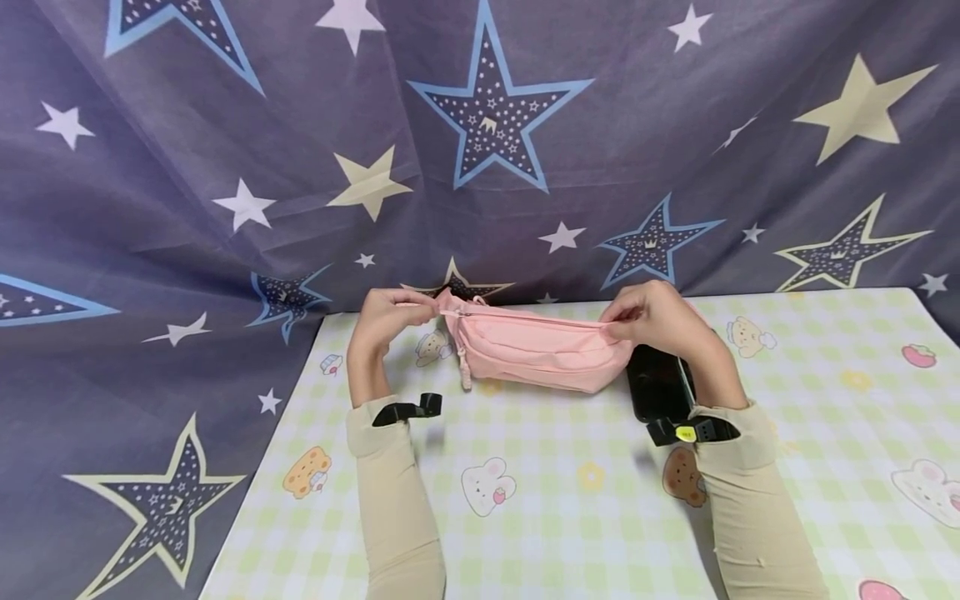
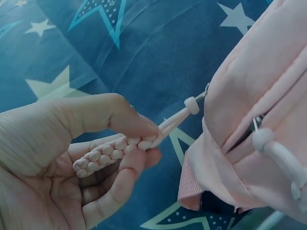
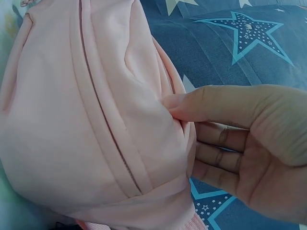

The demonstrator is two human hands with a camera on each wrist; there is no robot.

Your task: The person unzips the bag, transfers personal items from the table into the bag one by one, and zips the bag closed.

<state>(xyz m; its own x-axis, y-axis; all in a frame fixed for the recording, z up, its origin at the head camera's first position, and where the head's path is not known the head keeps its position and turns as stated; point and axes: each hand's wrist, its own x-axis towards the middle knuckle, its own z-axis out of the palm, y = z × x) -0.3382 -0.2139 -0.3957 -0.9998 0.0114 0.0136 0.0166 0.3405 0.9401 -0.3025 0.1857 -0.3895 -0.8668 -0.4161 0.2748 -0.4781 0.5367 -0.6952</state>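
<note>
A pink zippered waist bag (image 1: 536, 346) is held up between both hands at the back of the table. My left hand (image 1: 386, 321) pinches a braided cord zipper pull (image 2: 112, 154) between thumb and fingers; in the left wrist view its loop runs to a metal slider at the bag's end. A second cord pull (image 2: 283, 158) hangs loose from another zipper. The right hand (image 1: 660, 321) grips the bag's upper edge at the right end, thumb on the near side, as the right wrist view shows. A long zipper line crosses the bag's front.
Partly behind the right hand and wrist, a black phone-like slab (image 1: 660, 383) lies on the table. A checked cloth with cartoon prints (image 1: 540, 500) covers the tabletop. Behind it hangs a dark curtain with stars (image 1: 300, 125). Each wrist wears a black camera strap.
</note>
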